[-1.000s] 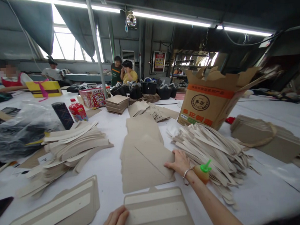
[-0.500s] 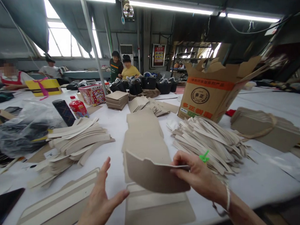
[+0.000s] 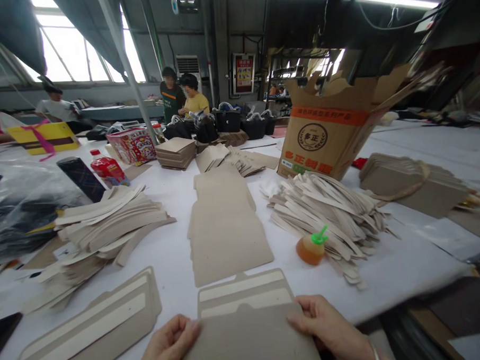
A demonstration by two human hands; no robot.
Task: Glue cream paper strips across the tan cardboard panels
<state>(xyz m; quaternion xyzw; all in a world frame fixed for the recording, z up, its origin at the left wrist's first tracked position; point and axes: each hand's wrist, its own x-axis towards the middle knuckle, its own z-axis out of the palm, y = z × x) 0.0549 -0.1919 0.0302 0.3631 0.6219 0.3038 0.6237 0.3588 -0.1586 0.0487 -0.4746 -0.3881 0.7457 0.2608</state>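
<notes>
Cardboard panel (image 3: 249,341) pinched at both sides by left hand (image 3: 167,342) and right hand (image 3: 329,324)

Spreading out beyond both hands is a white-topped table (image 3: 419,273). Well ahead of the right hand, a large open carton (image 3: 313,137) stands on it, printed with an orange band. Nearer that hand, forward of it, sprawls a loose pile of narrow strips (image 3: 325,218). Straight out from the gap between the hands lies an overlapping row of plain brown boards (image 3: 229,239). Ahead of the left hand and farther to the left is a heap of broader, curved strips (image 3: 110,223).

Just left of the left hand, a brown stack with pale strips (image 3: 91,330) lies slantwise. The cardboard panel itself is directly between the hands, close to the wearer, each hand clamped on one edge with its thumb on top. It partly covers a strip-bearing board (image 3: 245,288) just forward of the hands; whether the two touch cannot be told. Ahead of the left hand, past the curved strips, is a red bottle (image 3: 108,169). Smallest, a squat amber bottle with a green nozzle (image 3: 312,248) sits just forward of the right hand, beside the narrow strips.
</notes>
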